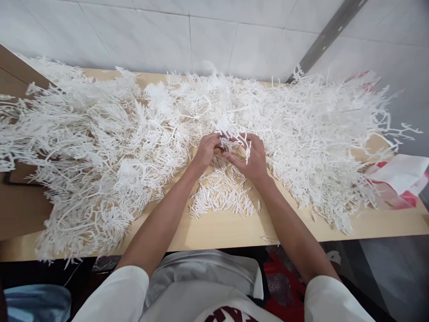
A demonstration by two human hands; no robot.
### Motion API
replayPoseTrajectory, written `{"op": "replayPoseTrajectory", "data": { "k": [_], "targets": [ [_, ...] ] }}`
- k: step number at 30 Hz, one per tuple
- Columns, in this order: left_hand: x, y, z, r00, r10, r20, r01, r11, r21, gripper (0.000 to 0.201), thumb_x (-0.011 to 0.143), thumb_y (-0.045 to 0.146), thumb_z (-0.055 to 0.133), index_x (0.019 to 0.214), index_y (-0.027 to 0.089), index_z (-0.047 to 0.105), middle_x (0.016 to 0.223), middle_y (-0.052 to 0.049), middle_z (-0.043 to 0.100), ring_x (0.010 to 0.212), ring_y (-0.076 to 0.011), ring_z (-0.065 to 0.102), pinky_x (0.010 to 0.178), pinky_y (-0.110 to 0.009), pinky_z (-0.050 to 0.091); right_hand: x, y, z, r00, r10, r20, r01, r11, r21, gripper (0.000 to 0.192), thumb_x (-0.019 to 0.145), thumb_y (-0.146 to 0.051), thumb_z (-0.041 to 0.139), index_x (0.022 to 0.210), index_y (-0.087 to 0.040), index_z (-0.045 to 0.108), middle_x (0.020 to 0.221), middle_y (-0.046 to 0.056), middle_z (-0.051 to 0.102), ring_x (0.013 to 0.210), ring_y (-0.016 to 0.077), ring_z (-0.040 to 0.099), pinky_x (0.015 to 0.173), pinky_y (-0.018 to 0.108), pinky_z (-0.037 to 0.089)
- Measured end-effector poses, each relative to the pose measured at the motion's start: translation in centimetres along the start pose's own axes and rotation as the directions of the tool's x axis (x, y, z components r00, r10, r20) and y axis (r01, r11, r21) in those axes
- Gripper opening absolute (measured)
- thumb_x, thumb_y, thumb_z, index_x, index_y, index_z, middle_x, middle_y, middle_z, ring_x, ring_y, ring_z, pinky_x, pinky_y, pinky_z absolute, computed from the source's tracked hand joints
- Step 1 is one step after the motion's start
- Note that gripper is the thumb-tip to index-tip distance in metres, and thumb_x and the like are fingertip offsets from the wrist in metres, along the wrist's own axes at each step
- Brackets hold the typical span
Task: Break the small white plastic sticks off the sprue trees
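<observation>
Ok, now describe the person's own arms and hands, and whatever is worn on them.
Both the left hand and right hand are ungloved, and the forearms are bare, with no watch or bracelet visible. The left sleeve and right sleeve are short, white and plain. Rings can't be ruled out, since the fingers are partly hidden.

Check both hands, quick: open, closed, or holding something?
Left hand: closed, holding a white branched piece.
Right hand: closed, apparently holding the same piece.
</observation>
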State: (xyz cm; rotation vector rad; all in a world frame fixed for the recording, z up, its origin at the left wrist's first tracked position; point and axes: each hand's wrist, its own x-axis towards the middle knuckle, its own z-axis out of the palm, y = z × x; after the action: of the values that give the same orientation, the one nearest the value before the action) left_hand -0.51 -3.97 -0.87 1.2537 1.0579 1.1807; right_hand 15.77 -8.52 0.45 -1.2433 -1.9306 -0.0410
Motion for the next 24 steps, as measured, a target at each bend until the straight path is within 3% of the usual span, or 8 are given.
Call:
{"op": "replayPoseTrajectory", "data": {
  "k": [5, 9, 13, 17, 21, 24],
  "targets": [
    [-0.1, 0.3, 0.1, 0.986, 0.008, 0.166, 0.010, 0.994, -0.109, 0.009, 0.076, 0.016, 0.053, 0.068, 0.016, 0.058, 0.068, 0.001, 0.061, 0.067, -0.0104, 0.059, 0.067, -0.024, 0.049, -0.2, 0.7, 0.5, 1.000, -0.014, -0.001, 0.014, 1.000, -0.026, 0.030, 0.087, -0.044, 0.062, 0.111, -0.027, 0.063, 0.114, 0.009, 0.063, 0.109, 0.0276, 0.057, 0.095, 0.052, 0.048],
    [-0.1, 0.5, 0.2, 0.970, 0.041, 0.239, -0.013, 0.993, -0.115, 0.010, 0.079, 0.022, 0.059, 0.076, 0.016, 0.065, 0.071, 0.000, 0.065, 0.069, -0.0104, 0.062, 0.070, -0.025, 0.051, 0.0, 0.4, 0.2, 1.000, 0.024, -0.013, -0.023, 0.996, 0.086, 0.022, 0.094, -0.039, 0.051, 0.109, -0.028, 0.062, 0.115, 0.009, 0.063, 0.112, 0.0262, 0.057, 0.097, 0.053, 0.048],
    [-0.3, 1.1, 0.1, 0.958, 0.059, 0.280, -0.034, 0.995, -0.094, 0.021, 0.078, 0.033, 0.068, 0.092, 0.017, 0.068, 0.085, -0.003, 0.067, 0.075, -0.0109, 0.062, 0.070, -0.024, 0.051, 0.6, -0.2, -0.4, 0.987, 0.161, 0.023, -0.161, 0.944, 0.289, 0.025, 0.097, -0.042, 0.043, 0.096, -0.025, 0.062, 0.114, 0.008, 0.062, 0.114, 0.0225, 0.058, 0.101, 0.048, 0.048],
    [-0.5, 1.8, -0.3, 0.955, 0.107, 0.278, -0.079, 0.991, -0.109, 0.032, 0.075, 0.043, 0.073, 0.097, 0.020, 0.068, 0.108, -0.006, 0.062, 0.084, -0.0118, 0.061, 0.070, -0.023, 0.049, 0.8, 0.2, -0.2, 0.979, 0.175, 0.106, -0.204, 0.868, 0.452, 0.027, 0.095, -0.046, 0.047, 0.085, -0.024, 0.060, 0.110, 0.005, 0.062, 0.112, 0.0205, 0.060, 0.096, 0.043, 0.051],
    [-0.5, 1.8, -0.4, 0.947, 0.079, 0.312, -0.041, 0.991, -0.125, 0.034, 0.073, 0.048, 0.075, 0.088, 0.019, 0.064, 0.088, -0.003, 0.060, 0.074, -0.0103, 0.057, 0.061, -0.022, 0.045, 0.6, 0.8, 0.5, 0.963, 0.219, 0.158, -0.269, 0.816, 0.511, 0.027, 0.091, -0.047, 0.053, 0.080, -0.023, 0.060, 0.103, 0.003, 0.064, 0.106, 0.0198, 0.062, 0.093, 0.040, 0.052],
    [-0.3, 1.6, -0.3, 0.965, 0.075, 0.251, -0.035, 0.987, -0.158, 0.035, 0.071, 0.049, 0.076, 0.082, 0.020, 0.060, 0.072, 0.002, 0.053, 0.064, -0.0075, 0.051, 0.057, -0.021, 0.044, 0.4, 0.8, 0.7, 0.934, 0.310, 0.179, -0.358, 0.801, 0.480, 0.026, 0.092, -0.047, 0.052, 0.084, -0.023, 0.062, 0.096, 0.002, 0.065, 0.094, 0.0175, 0.064, 0.086, 0.037, 0.053]
  ]
}}
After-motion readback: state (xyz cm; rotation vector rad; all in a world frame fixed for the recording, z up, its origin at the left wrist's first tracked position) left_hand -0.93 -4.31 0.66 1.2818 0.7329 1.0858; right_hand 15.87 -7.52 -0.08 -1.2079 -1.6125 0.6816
